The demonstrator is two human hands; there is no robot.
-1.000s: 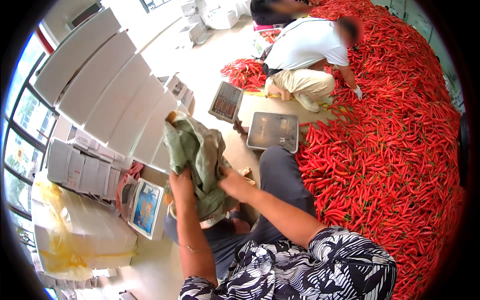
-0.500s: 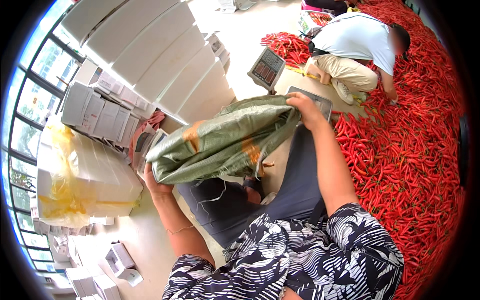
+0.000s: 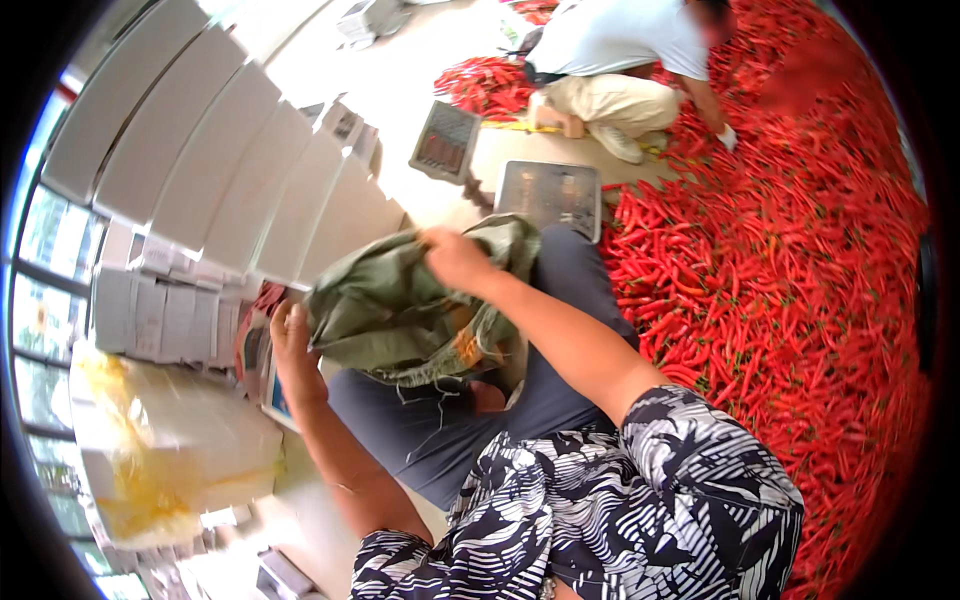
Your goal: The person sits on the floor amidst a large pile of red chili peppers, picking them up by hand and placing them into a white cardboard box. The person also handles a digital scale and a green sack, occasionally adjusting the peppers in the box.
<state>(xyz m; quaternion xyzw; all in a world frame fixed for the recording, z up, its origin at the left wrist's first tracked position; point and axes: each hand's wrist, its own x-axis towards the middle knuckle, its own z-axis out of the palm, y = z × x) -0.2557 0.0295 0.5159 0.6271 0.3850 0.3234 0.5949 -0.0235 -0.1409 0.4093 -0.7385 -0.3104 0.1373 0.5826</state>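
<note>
Red chillies (image 3: 790,290) heaped; metal trays (image 3: 548,192); crouching person (image 3: 620,70), perhaps sorting.

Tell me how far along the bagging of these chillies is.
Early. Done: nothing shows as bagged. In hand: both hands, left hand and right hand, hold the green woven sack at its edges over the lap; no chillies visible in it. Left: the whole spread of red chillies lies loose on the floor.

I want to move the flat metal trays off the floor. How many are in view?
2. One dark tray lies left of the crouching person; the other tray sits beyond the green sack, beside the red chillies. More may be hidden.
</note>
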